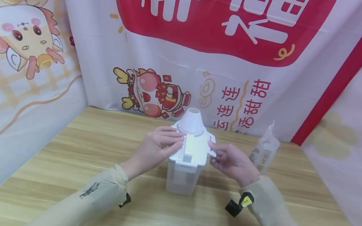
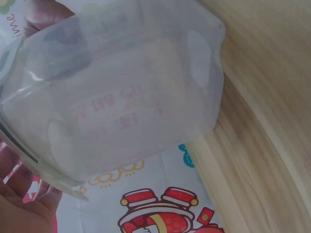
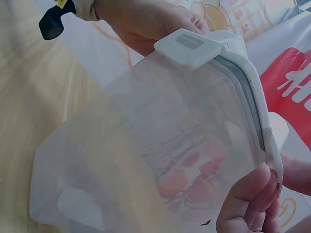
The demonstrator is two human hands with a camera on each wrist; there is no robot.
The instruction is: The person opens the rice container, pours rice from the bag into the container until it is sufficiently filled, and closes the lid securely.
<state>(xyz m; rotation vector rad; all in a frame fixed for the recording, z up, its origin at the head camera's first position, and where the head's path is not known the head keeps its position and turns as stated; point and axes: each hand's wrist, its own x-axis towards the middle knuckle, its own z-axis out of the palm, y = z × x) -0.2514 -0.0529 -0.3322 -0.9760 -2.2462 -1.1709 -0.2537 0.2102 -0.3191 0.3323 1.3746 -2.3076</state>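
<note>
A clear plastic storage container (image 1: 182, 180) with a white lid (image 1: 201, 150) and a cone-shaped spout (image 1: 192, 123) stands upright on the table. My left hand (image 1: 160, 144) rests on the lid's left side, its fingers stretched out near the spout. On the other side my right hand (image 1: 230, 161) pinches the white side latch (image 1: 211, 146), which sticks outward. In the right wrist view, the right hand's thumb and fingers (image 3: 245, 204) are at the lid edge, and the front latch (image 3: 189, 48) shows. The left wrist view shows the see-through body (image 2: 121, 92).
The wooden table (image 1: 107, 201) carries a crumpled clear plastic bag (image 1: 265, 148) with printing, right of the container. Printed cloth (image 1: 86, 35) hangs along the back and both sides.
</note>
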